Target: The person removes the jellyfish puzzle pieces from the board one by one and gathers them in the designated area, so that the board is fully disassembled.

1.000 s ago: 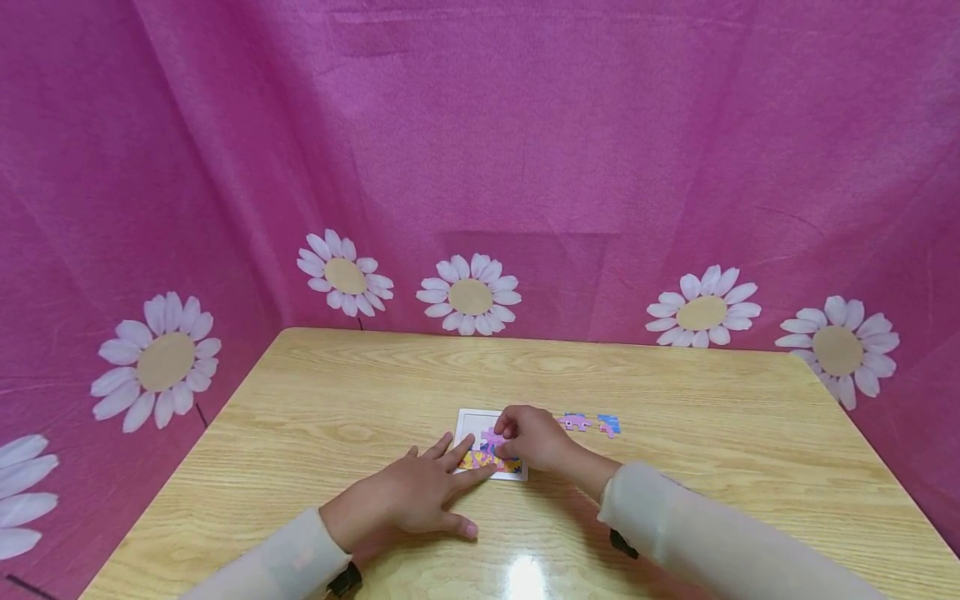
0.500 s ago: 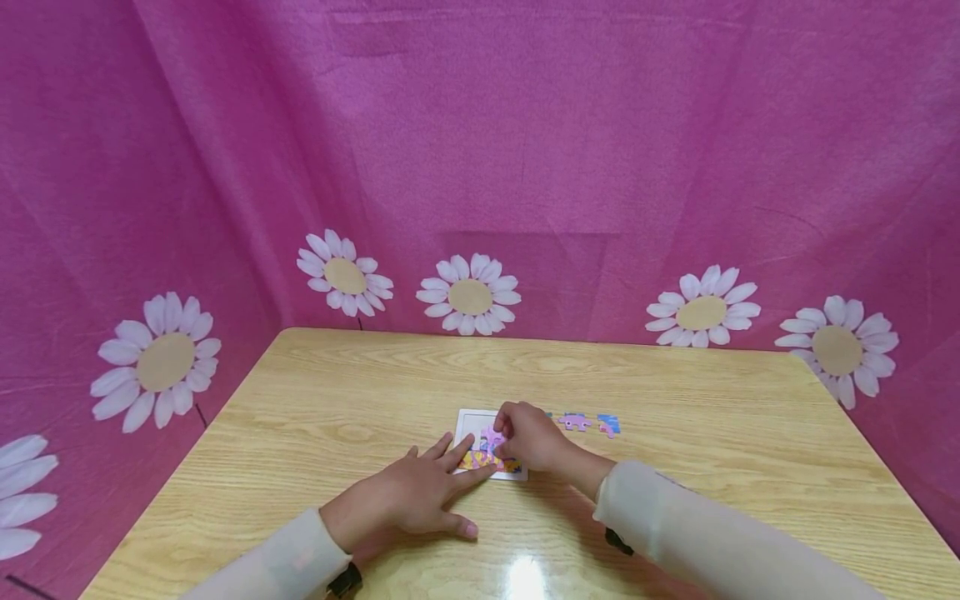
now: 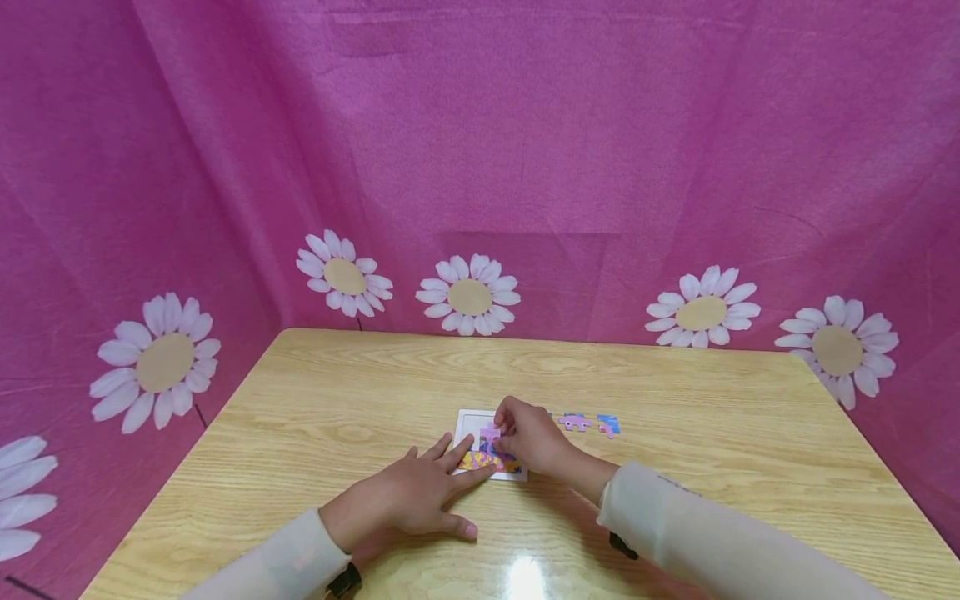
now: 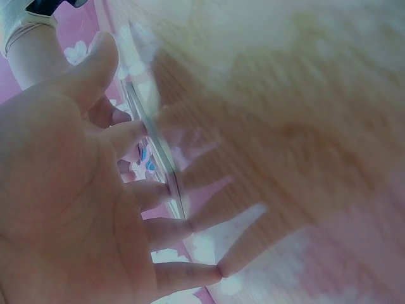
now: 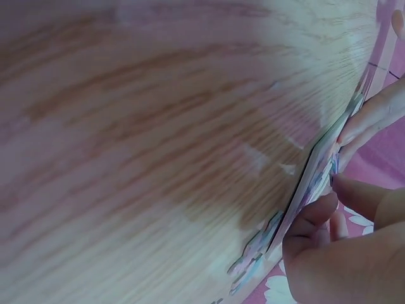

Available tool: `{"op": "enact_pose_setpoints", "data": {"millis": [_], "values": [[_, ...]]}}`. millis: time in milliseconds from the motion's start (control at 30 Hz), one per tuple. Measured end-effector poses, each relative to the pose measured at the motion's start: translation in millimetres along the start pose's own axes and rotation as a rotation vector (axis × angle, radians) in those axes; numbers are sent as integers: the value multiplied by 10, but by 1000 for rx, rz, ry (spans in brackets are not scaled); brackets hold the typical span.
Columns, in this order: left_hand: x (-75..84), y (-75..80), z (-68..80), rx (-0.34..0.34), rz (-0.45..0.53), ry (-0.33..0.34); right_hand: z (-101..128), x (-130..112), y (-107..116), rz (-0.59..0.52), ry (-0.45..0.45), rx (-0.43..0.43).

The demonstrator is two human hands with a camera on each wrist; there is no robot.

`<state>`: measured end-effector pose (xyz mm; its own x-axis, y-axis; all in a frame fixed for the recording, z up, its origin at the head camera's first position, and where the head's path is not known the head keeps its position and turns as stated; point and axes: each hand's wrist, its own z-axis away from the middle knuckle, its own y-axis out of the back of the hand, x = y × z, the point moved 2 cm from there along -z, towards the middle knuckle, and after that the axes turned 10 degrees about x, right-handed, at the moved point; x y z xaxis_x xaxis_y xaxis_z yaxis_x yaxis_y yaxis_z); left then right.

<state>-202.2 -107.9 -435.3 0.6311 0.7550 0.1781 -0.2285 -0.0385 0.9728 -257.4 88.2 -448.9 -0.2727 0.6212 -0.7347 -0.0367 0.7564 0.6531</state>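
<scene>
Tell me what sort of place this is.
Probably a staged recording corner rather than a lived-in room: a pink cloth backdrop printed with white daisies hangs close round a wooden table. On it the hands work at a small puzzle board, with loose puzzle pieces beside it.

A light wooden table (image 3: 675, 400) with a glossy top fills the lower half of the head view, a bright glare spot near the bottom centre. Behind it, across the upper frame and down both sides, hangs a pink fabric backdrop (image 3: 525, 125) printed with white daisies (image 3: 468, 295), whose tan centres line up just above the table's far edge.
</scene>
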Motion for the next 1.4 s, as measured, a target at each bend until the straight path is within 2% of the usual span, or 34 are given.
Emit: {"op": "enact_pose_setpoints", "data": {"millis": [167,367,800,1100,1400], "values": [[6,10,-3,-6,7,7,5,-14,-1,-28,-43,-15],[0,9,-2,-7,7,3,4,-19,-7,-20,-45,-42],[-2,0,0,-3,-9,-7,-19,13,31,-25,-42,6],[7,-6,-2,22,-28,-20,-2,82,100,-41,-80,13],[-9,-27,-20,-6,-7,5,68,151,207,-67,-108,1]]}}
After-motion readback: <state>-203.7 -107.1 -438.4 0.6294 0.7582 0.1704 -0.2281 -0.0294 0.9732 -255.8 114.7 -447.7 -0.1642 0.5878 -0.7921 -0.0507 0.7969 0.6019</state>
